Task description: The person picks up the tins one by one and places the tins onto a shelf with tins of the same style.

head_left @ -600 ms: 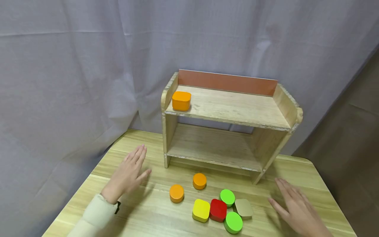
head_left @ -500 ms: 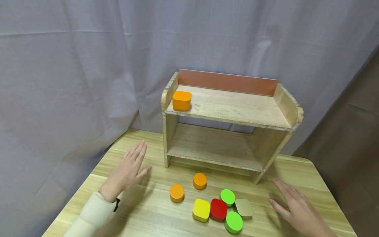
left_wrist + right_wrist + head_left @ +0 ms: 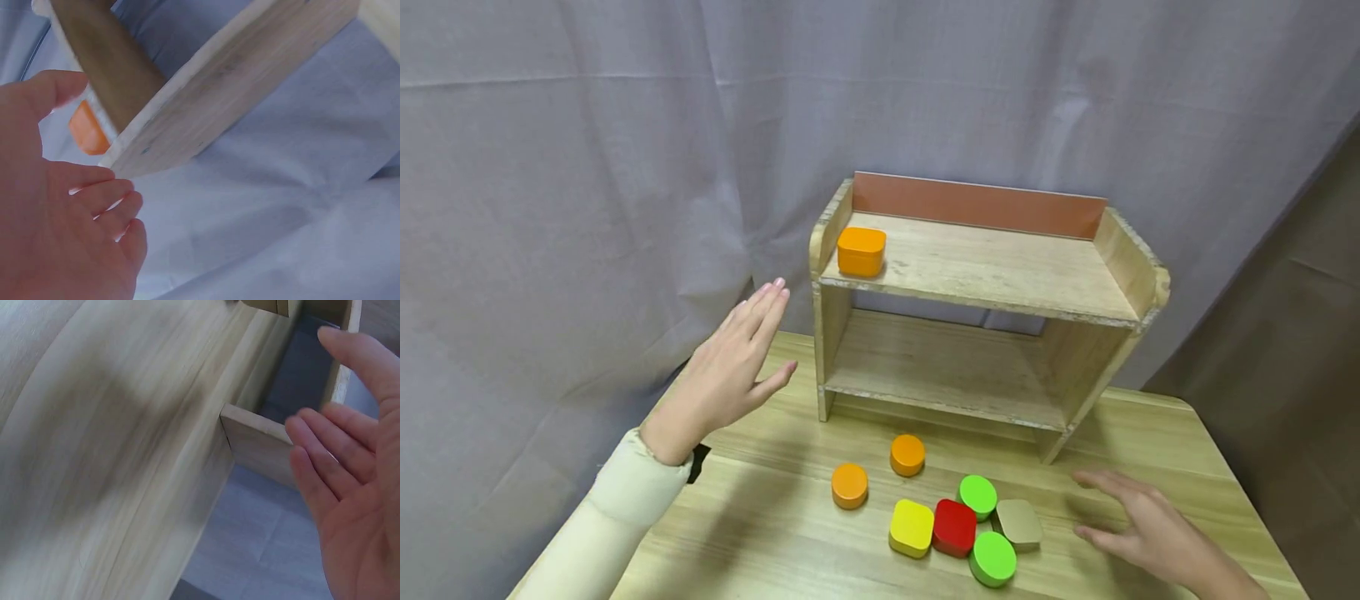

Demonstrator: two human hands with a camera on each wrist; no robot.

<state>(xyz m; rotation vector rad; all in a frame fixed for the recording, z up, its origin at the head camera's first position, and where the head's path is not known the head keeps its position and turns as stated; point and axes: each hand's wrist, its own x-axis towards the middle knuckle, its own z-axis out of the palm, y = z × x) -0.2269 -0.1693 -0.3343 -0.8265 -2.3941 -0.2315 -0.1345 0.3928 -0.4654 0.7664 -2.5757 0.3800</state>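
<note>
My left hand (image 3: 722, 375) is raised above the table, left of the small wooden shelf (image 3: 977, 267). Its fingers are straight, thumb apart, and it holds nothing. On the shelf's top board, at the left end, sits an orange rounded-square box (image 3: 861, 252); the left wrist view shows this orange box (image 3: 89, 129) past my thumb. My right hand (image 3: 1150, 525) hovers over the table's right side with relaxed, empty fingers, nearest to a beige rounded-square piece (image 3: 1018, 523). In the right wrist view, my right hand (image 3: 350, 462) overlaps the shelf's side panel.
Two orange round pieces (image 3: 850, 486) lie on the wooden table (image 3: 775, 542) before the shelf. A yellow square piece (image 3: 912, 528), a red square piece (image 3: 955, 527) and two green round pieces (image 3: 993, 558) cluster beside the beige one. Grey curtain (image 3: 587, 208) hangs behind.
My left hand has risen and moved forward toward the shelf's upper left. My right hand has shifted slightly, its fingers turning more to the left. The pieces have stayed put.
</note>
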